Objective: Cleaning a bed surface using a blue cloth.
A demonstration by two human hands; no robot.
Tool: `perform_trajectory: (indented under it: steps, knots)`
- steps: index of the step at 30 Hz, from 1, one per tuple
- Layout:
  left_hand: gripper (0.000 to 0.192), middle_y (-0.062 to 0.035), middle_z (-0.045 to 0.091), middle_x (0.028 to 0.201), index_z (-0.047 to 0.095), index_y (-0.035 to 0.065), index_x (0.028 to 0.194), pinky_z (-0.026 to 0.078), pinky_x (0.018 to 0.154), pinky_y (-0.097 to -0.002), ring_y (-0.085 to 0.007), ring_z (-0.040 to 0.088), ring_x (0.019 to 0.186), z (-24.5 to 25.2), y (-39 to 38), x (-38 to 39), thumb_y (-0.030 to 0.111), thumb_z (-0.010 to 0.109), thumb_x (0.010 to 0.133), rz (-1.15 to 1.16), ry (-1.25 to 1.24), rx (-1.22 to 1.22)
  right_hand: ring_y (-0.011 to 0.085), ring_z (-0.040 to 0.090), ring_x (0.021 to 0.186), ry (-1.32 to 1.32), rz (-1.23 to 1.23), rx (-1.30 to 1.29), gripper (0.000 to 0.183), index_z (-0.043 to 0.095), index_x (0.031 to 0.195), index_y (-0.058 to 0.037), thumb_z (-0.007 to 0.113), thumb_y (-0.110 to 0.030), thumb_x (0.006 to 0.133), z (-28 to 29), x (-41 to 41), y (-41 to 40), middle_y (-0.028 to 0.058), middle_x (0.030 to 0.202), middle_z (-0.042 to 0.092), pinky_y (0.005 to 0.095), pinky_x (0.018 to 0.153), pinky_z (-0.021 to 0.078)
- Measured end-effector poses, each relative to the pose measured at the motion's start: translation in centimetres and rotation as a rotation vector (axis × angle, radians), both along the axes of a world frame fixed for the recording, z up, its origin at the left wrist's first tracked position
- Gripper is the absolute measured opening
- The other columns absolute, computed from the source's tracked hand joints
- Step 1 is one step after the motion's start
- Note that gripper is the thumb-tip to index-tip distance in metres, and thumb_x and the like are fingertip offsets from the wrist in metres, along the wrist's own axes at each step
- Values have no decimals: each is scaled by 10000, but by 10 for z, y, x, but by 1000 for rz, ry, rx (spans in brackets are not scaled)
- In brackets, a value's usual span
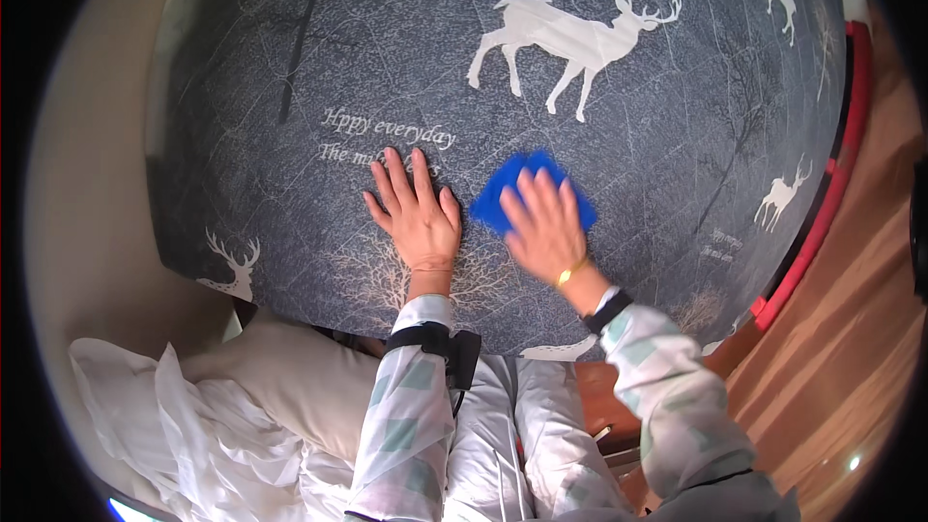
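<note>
A dark grey tablecloth [239, 217] printed with white deer, trees and lettering covers the table before me. My left hand [420, 221] lies flat on it, palm down with the fingers spread, over part of the printed words, and holds nothing. To its right, my right hand [544, 228] presses on a folded blue cloth [493, 199], which shows around the fingers. This hand is slightly blurred, and its palm and the underside of the fingers are hidden, so I cannot tell if it grips the cloth.
A red and black edge [852, 145] curves past the table's right side, above a wooden floor [834, 370]. White fabric [217, 420] and a beige cushion-like thing [290, 377] are at the lower left. My legs are under the table's near edge.
</note>
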State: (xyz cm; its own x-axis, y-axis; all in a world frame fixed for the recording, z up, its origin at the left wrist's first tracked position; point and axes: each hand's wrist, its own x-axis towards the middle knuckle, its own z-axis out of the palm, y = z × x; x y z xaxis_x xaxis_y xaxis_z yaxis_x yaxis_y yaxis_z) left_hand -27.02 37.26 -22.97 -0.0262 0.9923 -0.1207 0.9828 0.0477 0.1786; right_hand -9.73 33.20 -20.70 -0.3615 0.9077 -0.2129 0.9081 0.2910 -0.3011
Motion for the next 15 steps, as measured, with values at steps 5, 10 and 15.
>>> perform_trajectory:
  steps: [5,10,15]
  knots:
    - [530,-150,219,1469,343,109,1379,92,1074,-537,-347,154,1365,4,1,-8,304,364,886,-4,16,38,360,240,1325,-65,-373,366,580,354,1352,-76,518,-291,839,-17,38,135,194,1417,290,493,1079,167]
    - [545,-145,219,1467,351,126,1371,93,1074,-552,-348,156,1363,1,1,-7,321,399,865,3,13,43,360,261,1313,-104,-496,432,573,369,1338,-64,514,-331,852,-26,41,145,200,1406,305,487,1070,182]
    - [522,-141,228,1466,328,121,1386,94,1078,-532,-331,151,1368,-2,-1,-1,318,344,903,-11,26,51,372,227,1332,-2,-320,56,643,319,1376,-85,537,-356,835,-4,-7,-3,200,1436,259,515,1069,161]
